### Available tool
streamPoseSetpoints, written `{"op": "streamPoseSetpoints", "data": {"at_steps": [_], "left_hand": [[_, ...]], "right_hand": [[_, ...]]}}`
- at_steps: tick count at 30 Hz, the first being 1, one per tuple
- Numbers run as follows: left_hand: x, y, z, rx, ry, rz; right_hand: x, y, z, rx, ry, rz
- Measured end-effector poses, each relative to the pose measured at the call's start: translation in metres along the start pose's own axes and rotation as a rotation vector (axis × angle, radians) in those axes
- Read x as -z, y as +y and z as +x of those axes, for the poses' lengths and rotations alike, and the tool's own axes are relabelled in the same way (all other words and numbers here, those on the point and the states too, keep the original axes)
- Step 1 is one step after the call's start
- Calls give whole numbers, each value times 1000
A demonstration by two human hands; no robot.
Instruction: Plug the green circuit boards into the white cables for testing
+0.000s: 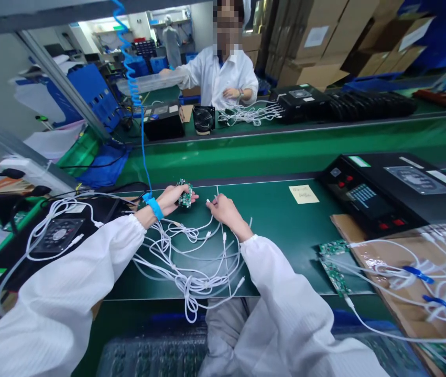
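Observation:
My left hand (173,198), with a blue wrist strap (152,206), is closed round a small green circuit board (185,193) above the table. To its right, my right hand (225,209) pinches the white plug end of a cable (208,202) between thumb and fingers, apart from the board. Below both hands a loose tangle of white cables (191,275) lies on the green table, some of its plugs pointing outward. One loop hangs over the table's front edge.
A black box with a fan (60,233) stands at left under white cables. At right are a larger black box (395,193), a circuit board (335,267) with cables plugged in, and a yellow note (304,194). Opposite, a person (223,73) works at another bench. A coiled blue cord (130,78) hangs down.

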State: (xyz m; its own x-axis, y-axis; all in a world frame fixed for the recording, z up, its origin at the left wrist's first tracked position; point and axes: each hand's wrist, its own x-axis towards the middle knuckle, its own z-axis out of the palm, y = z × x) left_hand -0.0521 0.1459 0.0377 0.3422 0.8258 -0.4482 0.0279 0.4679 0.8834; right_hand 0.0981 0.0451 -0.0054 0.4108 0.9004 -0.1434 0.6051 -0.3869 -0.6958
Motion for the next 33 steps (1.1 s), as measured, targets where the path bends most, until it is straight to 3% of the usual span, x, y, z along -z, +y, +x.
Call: {"op": "streamPoseSetpoints", "data": {"at_steps": [5, 11, 18, 22, 28, 33], "left_hand": [[-4, 8, -3, -24, 16, -56], [-8, 21, -9, -92, 63, -105], [-6, 26, -23, -155, 79, -146], [-3, 23, -32, -158, 49, -150], [-6, 13, -41, -176, 11, -123], [-11, 7, -44, -206, -36, -130]], "right_hand": [[-14, -11, -2, 72, -2, 166], [-16, -20, -21, 184, 40, 618], [-19, -18, -38, 220, 34, 821], [-22, -19, -35, 172, 18, 1013], [-28, -25, -27, 152, 69, 1064], [-30, -22, -24, 137, 33, 1145]]}}
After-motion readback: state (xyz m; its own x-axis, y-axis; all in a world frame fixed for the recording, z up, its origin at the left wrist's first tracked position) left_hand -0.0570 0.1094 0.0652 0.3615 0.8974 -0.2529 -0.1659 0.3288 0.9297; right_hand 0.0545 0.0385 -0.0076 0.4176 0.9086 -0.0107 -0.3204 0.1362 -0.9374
